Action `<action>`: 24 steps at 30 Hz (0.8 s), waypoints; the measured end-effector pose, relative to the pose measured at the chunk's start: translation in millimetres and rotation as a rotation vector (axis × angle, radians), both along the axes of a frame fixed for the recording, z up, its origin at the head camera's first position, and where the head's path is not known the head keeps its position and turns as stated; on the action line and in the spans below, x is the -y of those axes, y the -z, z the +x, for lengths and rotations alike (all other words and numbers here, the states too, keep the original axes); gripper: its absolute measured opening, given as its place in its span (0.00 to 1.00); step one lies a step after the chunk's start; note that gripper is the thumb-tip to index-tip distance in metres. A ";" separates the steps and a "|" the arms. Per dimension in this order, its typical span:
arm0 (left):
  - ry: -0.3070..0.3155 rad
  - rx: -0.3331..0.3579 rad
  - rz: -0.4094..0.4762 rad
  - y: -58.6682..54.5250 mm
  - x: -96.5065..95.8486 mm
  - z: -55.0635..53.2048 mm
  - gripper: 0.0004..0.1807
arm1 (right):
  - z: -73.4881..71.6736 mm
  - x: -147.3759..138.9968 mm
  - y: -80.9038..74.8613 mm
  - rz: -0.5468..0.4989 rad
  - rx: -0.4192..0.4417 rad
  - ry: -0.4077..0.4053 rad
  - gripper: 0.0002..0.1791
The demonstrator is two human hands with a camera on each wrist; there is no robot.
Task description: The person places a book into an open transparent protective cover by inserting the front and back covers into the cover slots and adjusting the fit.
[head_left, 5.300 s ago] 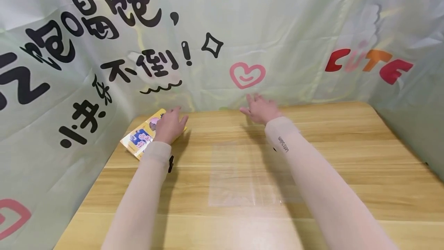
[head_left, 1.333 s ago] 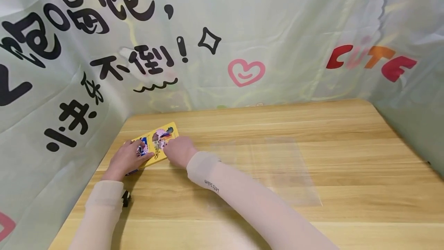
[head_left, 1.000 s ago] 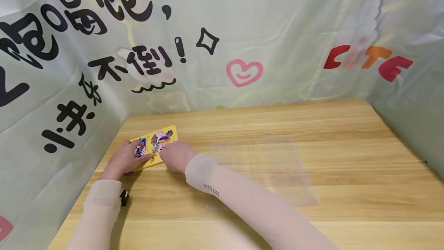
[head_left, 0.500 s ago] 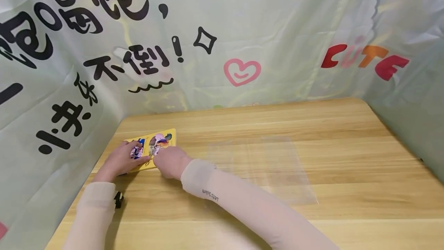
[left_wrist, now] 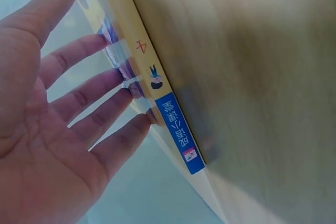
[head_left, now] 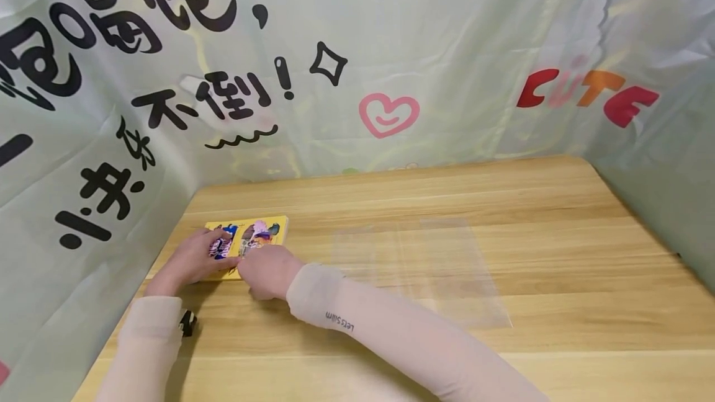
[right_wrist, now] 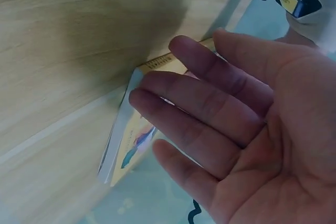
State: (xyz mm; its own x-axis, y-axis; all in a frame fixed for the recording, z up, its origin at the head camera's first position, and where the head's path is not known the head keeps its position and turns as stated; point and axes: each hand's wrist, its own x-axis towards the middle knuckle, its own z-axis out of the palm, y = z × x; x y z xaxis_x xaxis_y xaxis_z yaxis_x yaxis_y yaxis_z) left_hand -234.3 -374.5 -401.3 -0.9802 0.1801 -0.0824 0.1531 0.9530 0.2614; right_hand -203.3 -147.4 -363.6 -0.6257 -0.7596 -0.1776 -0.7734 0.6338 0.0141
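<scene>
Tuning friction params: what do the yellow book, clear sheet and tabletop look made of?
Yellow book: likely paper or card, smooth; page edges show. Clear sheet: likely plastic film, faint sheen; grain shows through. Tabletop: wood or laminate, satin; visible grain.

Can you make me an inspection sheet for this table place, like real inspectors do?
Surface: light wooden table, grain showing.
Job's things: yellow picture-covered book, cover up, at the table's left side.
Clutter: clear plastic sheet, flat, to the book's right.
Hands: left hand rests on the book; right hand is over its near edge, exact contact hard to tell.
Cables: nothing seen.
Surroundings: pale cloth with black writing, a pink heart and "CUTE".
</scene>
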 end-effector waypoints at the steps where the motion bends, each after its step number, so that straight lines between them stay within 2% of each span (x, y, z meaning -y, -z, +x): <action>1: 0.001 0.002 0.002 0.1 -0.1 0.9 0.39 | -0.7 -0.5 -0.9 -0.007 0.013 0.008 0.18; 5: 0.003 0.006 0.014 0.7 -2.0 3.8 0.41 | -8.0 -5.6 -5.3 -0.034 0.052 0.054 0.20; 9: 0.030 0.002 0.023 1.5 -5.0 5.3 0.42 | -19.3 -12.6 -5.6 -0.056 0.066 0.117 0.16; 16: 0.056 -0.014 0.019 -1.0 -12.5 10.0 0.40 | -37.7 -19.7 1.1 -0.087 0.031 0.185 0.15; 20: 0.050 0.003 0.025 -3.2 -18.0 15.0 0.41 | -46.1 -22.8 5.6 -0.088 0.005 0.229 0.14; 24: 0.032 0.016 0.021 -4.4 -20.2 20.8 0.42 | -48.8 -23.7 9.5 -0.078 -0.046 0.247 0.18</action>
